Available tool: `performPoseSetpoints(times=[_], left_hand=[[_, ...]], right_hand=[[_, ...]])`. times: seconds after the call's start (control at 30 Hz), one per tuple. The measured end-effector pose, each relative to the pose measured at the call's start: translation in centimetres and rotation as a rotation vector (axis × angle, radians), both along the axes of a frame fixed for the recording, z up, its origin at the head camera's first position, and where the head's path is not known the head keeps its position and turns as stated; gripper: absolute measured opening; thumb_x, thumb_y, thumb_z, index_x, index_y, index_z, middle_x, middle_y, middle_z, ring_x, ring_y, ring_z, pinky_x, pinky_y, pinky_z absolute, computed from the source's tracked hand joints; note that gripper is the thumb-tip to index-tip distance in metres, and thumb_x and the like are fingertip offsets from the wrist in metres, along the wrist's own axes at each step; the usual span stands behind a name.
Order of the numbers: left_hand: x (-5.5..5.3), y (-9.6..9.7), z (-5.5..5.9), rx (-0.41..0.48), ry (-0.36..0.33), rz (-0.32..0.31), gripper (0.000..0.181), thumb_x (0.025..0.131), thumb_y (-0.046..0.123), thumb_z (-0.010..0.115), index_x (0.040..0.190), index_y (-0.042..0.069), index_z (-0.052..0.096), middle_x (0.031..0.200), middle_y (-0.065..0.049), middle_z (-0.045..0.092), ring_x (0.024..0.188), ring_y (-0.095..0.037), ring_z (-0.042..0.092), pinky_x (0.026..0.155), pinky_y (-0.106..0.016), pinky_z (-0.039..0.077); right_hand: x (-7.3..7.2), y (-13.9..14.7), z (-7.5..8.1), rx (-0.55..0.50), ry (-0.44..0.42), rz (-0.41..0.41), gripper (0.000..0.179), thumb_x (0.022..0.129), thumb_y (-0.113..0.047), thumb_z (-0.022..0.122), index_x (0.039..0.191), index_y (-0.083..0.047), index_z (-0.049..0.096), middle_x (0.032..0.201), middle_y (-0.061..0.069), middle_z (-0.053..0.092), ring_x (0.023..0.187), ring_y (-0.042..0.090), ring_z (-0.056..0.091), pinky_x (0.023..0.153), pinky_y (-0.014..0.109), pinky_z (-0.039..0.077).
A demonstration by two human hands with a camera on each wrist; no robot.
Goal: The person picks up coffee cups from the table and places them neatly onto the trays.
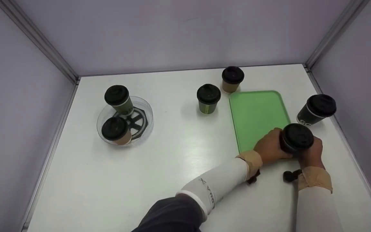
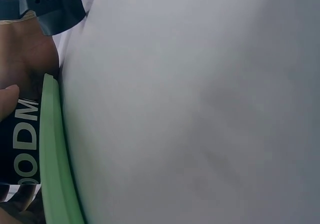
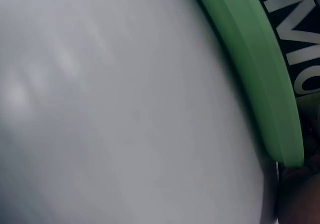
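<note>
A dark paper coffee cup [image 1: 297,138] with a black lid is at the near right corner of the green tray [image 1: 258,111]. My left hand [image 1: 271,146] grips the cup from the left side. From the right, my right hand [image 1: 313,154] holds the same cup, its fingers largely hidden behind it. In the left wrist view, large pale letters show on the cup wall [image 2: 26,144], with a thumb [image 2: 7,101] against it, beside the tray's rim [image 2: 54,149]. The right wrist view catches the lettered cup [image 3: 300,28] close behind the tray rim [image 3: 265,83].
Another dark lidded cup [image 1: 317,109] leans right of the tray. Two lidded cups, one green [image 1: 208,98] and one brown [image 1: 232,79], stand near its far left corner. At left, a clear round dish [image 1: 150,119] holds a tilted green cup [image 1: 119,99] and a tan cup [image 1: 117,130].
</note>
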State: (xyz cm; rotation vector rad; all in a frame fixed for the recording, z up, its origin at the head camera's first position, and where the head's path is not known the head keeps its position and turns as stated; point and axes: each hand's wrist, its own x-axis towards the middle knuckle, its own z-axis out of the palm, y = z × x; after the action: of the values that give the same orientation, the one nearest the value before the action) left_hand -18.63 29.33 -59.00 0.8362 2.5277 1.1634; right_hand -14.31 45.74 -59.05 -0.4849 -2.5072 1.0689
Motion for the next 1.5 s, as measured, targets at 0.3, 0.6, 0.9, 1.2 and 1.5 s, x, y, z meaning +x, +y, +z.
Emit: performPoseSetpoints(times=[0.3, 0.6, 0.9, 1.2, 1.5], left_hand=[[0.1, -0.3, 0.4, 0.021, 0.004, -0.009, 0.079, 0.062, 0.052, 0.088, 0.124, 0.02, 0.052, 0.108, 0.016, 0.053, 0.099, 0.004, 0.051, 0.084, -0.013, 0.042], [0.1, -1.1, 1.4, -0.016, 0.017, -0.033, 0.093, 0.063, 0.05, 0.089, 0.138, 0.018, 0.044, 0.125, 0.013, 0.051, 0.113, 0.003, 0.047, 0.093, -0.014, 0.038], [0.3, -1.4, 3.3, -0.048, 0.135, -0.072, 0.083, 0.065, 0.051, 0.087, 0.131, 0.019, 0.049, 0.116, 0.013, 0.053, 0.108, 0.002, 0.048, 0.089, -0.016, 0.041], [-0.3, -2.6, 4.0, -0.107, 0.083, -0.06, 0.102, 0.068, 0.055, 0.084, 0.149, 0.017, 0.033, 0.14, 0.01, 0.043, 0.125, -0.001, 0.042, 0.099, -0.016, 0.036], [-0.9, -3.6, 4.3, -0.08, -0.002, -0.088, 0.1, 0.072, 0.053, 0.082, 0.151, 0.023, 0.029, 0.145, 0.015, 0.037, 0.129, 0.002, 0.036, 0.1, -0.016, 0.034]], right_hand=[[0.1, -0.3, -0.2, 0.079, 0.092, 0.057, 0.012, 0.085, 0.009, 0.058, 0.073, 0.009, 0.063, 0.068, 0.018, 0.061, 0.059, -0.007, 0.041, 0.059, 0.016, 0.034], [0.1, -0.5, 0.2, -0.032, 0.021, 0.026, 0.009, 0.086, 0.01, 0.058, 0.083, 0.011, 0.066, 0.068, 0.001, 0.063, 0.062, -0.007, 0.046, 0.062, 0.013, 0.037], [0.1, -0.2, -0.2, 0.022, 0.01, 0.023, 0.009, 0.087, 0.011, 0.058, 0.085, 0.011, 0.067, 0.072, 0.01, 0.064, 0.063, -0.004, 0.048, 0.062, 0.016, 0.038], [0.1, -0.1, 0.3, -0.127, -0.129, -0.009, 0.018, 0.097, 0.001, 0.05, 0.093, 0.004, 0.067, 0.075, -0.008, 0.063, 0.07, 0.0, 0.05, 0.068, 0.017, 0.04], [0.1, 0.0, 1.4, -0.359, -0.142, -0.075, 0.031, 0.1, -0.002, 0.046, 0.084, -0.02, 0.066, 0.071, -0.023, 0.058, 0.072, -0.002, 0.052, 0.07, 0.013, 0.041]])
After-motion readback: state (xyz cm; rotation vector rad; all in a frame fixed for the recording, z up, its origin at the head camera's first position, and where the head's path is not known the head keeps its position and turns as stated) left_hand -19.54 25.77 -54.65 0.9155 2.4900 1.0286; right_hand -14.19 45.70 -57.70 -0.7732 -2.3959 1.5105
